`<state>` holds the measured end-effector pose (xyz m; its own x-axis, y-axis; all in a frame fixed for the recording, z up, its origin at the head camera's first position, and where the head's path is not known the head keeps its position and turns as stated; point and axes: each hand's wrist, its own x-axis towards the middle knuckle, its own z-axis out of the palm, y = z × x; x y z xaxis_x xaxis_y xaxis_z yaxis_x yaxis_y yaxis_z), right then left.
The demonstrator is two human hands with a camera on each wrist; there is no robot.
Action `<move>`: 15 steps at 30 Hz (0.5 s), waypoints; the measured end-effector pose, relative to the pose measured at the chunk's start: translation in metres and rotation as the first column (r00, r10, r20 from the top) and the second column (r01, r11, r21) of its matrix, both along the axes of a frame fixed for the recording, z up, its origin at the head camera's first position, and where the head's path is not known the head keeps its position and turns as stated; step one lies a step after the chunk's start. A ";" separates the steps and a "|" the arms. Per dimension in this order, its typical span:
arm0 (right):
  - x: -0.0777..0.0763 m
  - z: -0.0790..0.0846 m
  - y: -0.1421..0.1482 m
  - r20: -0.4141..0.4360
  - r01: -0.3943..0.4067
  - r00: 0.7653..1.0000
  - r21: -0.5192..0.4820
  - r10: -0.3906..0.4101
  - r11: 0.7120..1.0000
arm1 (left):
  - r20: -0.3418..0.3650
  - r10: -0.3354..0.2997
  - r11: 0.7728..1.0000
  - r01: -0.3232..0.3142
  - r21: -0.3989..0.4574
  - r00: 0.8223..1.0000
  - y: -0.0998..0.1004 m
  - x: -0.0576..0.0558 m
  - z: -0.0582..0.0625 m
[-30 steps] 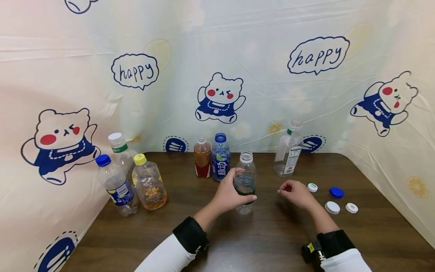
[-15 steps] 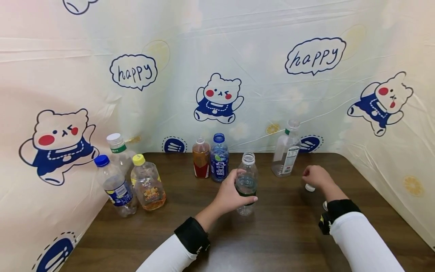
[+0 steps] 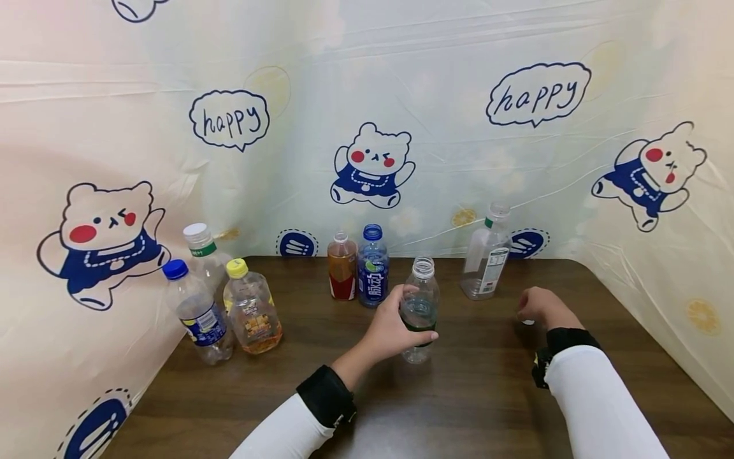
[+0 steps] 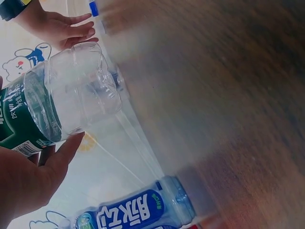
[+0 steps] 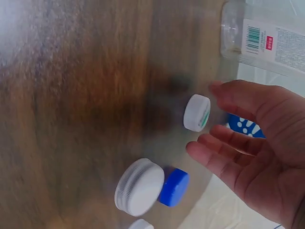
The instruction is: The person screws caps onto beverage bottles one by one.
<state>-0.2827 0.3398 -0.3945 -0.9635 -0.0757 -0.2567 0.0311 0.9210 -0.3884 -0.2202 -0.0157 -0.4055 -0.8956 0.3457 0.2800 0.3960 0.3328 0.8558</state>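
Note:
My left hand (image 3: 387,328) grips a clear uncapped plastic bottle (image 3: 423,290) with a green label, which stands upright on the table. In the left wrist view, thumb and fingers lie around the bottle (image 4: 83,90) near that label. Over to the right, my right hand (image 3: 547,309) is low above a small white bottle cap (image 5: 196,113). In the right wrist view, its thumb and fingers are spread on either side of the cap, with a gap to it. A larger white cap (image 5: 139,187), a blue cap (image 5: 174,187) and part of another white cap (image 5: 141,224) lie nearby.
At the back stand an orange-brown bottle (image 3: 342,271), an uncapped blue bottle (image 3: 373,274) and an uncapped clear square bottle (image 3: 486,264). Capped bottles group at the left: blue-capped (image 3: 201,322), yellow-capped (image 3: 252,315) and white-capped (image 3: 202,252). A printed cloth (image 3: 436,127) hangs behind the table.
My right hand has moved right, away from beside the held bottle, to the small white cap, and lowered slightly. My left hand still holds the bottle in nearly the same place.

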 end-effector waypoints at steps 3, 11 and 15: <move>-0.001 -0.005 0.000 0.012 0.023 1.000 -0.029 -0.023 0.999 | 0.001 0.008 1.000 -0.008 -0.002 1.000 0.000 0.000 0.001; -0.003 -0.013 -0.002 -0.080 0.002 0.997 0.047 0.002 0.999 | 0.008 0.012 1.000 -0.011 -0.008 1.000 0.000 0.000 0.003; -0.004 -0.015 0.000 -0.099 -0.002 0.995 0.058 0.008 0.998 | 0.011 0.017 1.000 -0.017 -0.012 1.000 -0.001 0.000 0.003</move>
